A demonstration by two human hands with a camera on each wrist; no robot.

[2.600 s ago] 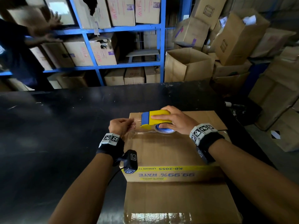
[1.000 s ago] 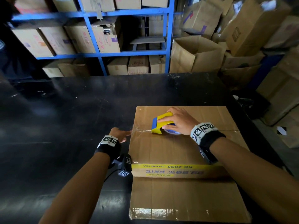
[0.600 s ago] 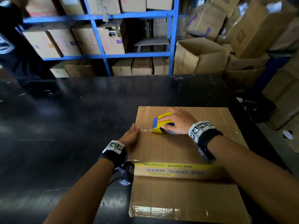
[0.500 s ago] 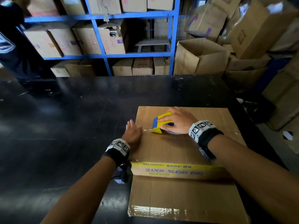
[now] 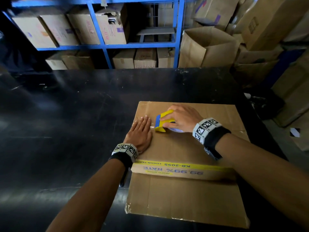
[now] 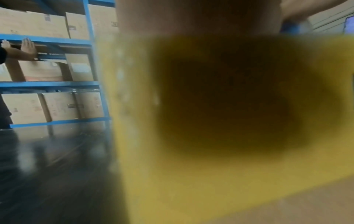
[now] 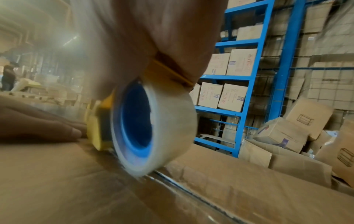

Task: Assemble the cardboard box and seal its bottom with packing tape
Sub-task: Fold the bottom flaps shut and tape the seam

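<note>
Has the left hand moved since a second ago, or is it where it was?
Yes. The left hand has come off the table beside the cardboard box and now lies flat on its left edge, fingertips by the tape dispenser.

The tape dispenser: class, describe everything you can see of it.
The tape dispenser is a yellow plastic shell with a blue front edge, holding a roll of clear tape on a blue core. The right hand grips it from above, tilted, pressed onto the cardboard box beside the flat left hand.
</note>
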